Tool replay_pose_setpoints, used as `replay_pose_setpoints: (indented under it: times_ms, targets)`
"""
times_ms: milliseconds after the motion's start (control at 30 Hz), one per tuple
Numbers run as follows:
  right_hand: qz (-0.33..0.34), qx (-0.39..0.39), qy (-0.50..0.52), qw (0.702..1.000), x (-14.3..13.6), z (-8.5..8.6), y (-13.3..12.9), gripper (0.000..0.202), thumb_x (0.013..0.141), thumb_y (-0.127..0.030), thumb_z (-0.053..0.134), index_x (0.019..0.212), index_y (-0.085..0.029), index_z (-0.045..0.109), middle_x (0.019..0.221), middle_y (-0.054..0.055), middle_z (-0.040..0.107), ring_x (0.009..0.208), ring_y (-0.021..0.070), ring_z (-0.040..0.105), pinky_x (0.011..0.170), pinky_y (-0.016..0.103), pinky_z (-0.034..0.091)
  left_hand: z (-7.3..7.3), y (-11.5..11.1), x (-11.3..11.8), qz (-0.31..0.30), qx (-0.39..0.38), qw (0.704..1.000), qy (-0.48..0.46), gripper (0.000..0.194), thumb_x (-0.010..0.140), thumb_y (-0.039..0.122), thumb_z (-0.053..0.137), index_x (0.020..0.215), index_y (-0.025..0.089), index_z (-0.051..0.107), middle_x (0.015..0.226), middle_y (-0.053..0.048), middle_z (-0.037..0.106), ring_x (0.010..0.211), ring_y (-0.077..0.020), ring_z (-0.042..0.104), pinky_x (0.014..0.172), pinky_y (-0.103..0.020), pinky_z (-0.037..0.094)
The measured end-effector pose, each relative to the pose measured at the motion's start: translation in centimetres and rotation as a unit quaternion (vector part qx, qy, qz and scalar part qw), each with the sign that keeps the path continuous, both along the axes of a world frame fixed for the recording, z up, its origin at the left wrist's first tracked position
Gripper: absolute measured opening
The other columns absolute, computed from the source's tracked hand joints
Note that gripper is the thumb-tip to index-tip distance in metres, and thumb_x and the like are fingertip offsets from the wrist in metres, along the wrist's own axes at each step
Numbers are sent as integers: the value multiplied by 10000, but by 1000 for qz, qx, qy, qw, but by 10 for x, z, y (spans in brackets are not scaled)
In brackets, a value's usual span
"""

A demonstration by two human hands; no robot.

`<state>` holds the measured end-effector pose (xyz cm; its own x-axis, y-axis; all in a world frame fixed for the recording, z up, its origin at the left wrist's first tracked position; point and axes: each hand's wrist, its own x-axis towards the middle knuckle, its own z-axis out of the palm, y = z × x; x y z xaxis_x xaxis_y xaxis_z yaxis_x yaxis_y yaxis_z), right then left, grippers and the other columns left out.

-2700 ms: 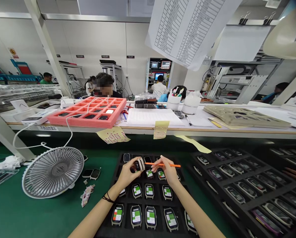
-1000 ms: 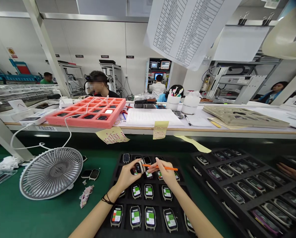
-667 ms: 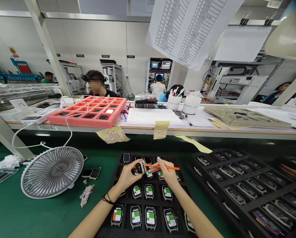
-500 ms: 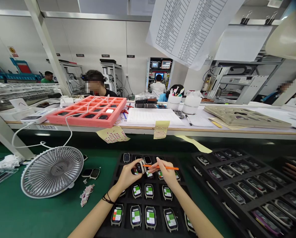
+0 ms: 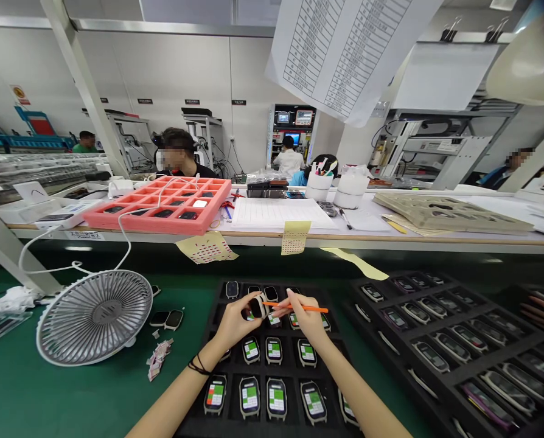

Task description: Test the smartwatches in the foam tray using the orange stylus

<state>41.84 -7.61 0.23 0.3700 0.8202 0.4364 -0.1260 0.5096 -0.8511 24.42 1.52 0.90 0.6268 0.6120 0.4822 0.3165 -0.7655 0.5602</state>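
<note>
Between the thumb and fingers of my left hand [image 5: 236, 321] is a smartwatch case [image 5: 257, 307], tilted so that its side faces right. My right hand [image 5: 303, 313] grips an orange stick-like tool [image 5: 316, 309], whose left tip meets the side of the watch case; the kind of tip cannot be made out. Both hands are over a black foam tray [image 5: 286, 374] of watch cases in separate slots. Several show green and white screens, such as the watch [image 5: 277, 398] in the front row. One watch [image 5: 215, 394] at front left also shows red.
Left of the tray stand a grey fan [image 5: 96, 317], two loose watch cases [image 5: 167, 319] and crumpled paper scraps [image 5: 159, 359]. More watches fill a black tray [image 5: 406, 359] at right, with another person's hand [image 5: 543, 313] beyond. A shelf above holds a pink foam tray [image 5: 153, 226].
The held watch's screen, lit before, now looks dark. Both my hands keep nearly the same place, and the orange tool stays against the case.
</note>
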Motion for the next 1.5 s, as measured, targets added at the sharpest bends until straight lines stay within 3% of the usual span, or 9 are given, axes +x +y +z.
replay_pose_setpoints:
  times_ms: [167, 267, 400, 567, 733, 1067, 1300, 1500]
  targets:
    - [-48, -13, 29, 998, 7, -4, 4, 590, 850, -645, 427, 894, -117, 686, 646, 100, 675, 561, 215, 667, 596, 336, 562, 0, 2, 0, 21, 24, 999, 17, 518, 663, 158, 654, 1176, 197, 596, 1065, -48, 664, 710, -145, 609, 618, -229, 502]
    - [-15, -41, -58, 997, -1, -11, 11, 394, 748, -537, 647, 782, -145, 646, 764, 87, 681, 720, 213, 676, 698, 312, 554, 1, -1, -1, 10, 70, 997, 26, 483, 679, 170, 658, 1156, 214, 600, 1101, -54, 632, 880, -186, 615, 737, -265, 519]
    - [28, -60, -119, 991, -14, -19, 19, 421, 566, -378, 814, 685, -186, 459, 684, -11, 593, 569, 123, 561, 546, 235, 483, 3, -6, 0, -18, 93, 995, 17, 452, 700, 128, 626, 1141, 223, 596, 1104, -53, 607, 1024, -199, 574, 875, -294, 489]
    - [109, -52, -23, 992, -12, -20, 20, 529, 644, -392, 766, 638, -197, 274, 555, -85, 437, 443, 38, 348, 454, 174, 323, 2, -6, 1, -51, 14, 998, -19, 508, 757, 309, 692, 1219, 200, 512, 1096, -71, 612, 889, -177, 601, 685, -250, 505]
    - [150, -77, 50, 984, -10, -14, 15, 575, 612, -386, 796, 635, -190, 256, 578, -81, 447, 477, 44, 409, 518, 194, 392, 1, -7, -1, -51, -23, 998, -34, 480, 745, 333, 714, 1165, 190, 532, 1021, -54, 633, 818, -158, 600, 616, -224, 480]
    - [142, -89, 58, 984, -13, -16, 17, 601, 559, -413, 824, 618, -184, 272, 562, -90, 346, 471, 41, 334, 515, 216, 436, 2, -7, -1, -50, -29, 998, -30, 470, 738, 327, 711, 1151, 194, 532, 1001, -50, 633, 791, -155, 593, 604, -231, 474]
    - [106, -64, 99, 987, -8, -12, 13, 556, 640, -411, 778, 617, -185, 271, 606, -61, 296, 569, 78, 309, 630, 296, 519, 6, -8, 0, -33, -56, 997, -41, 487, 723, 382, 717, 1121, 186, 516, 947, -41, 636, 652, -120, 558, 570, -226, 466]
    - [80, -54, 93, 991, -3, -10, 12, 554, 648, -418, 764, 611, -188, 262, 602, -58, 277, 569, 84, 273, 633, 316, 524, 7, -7, -1, -28, -61, 996, -52, 497, 712, 394, 722, 1106, 175, 512, 973, -50, 641, 619, -112, 554, 559, -227, 457]
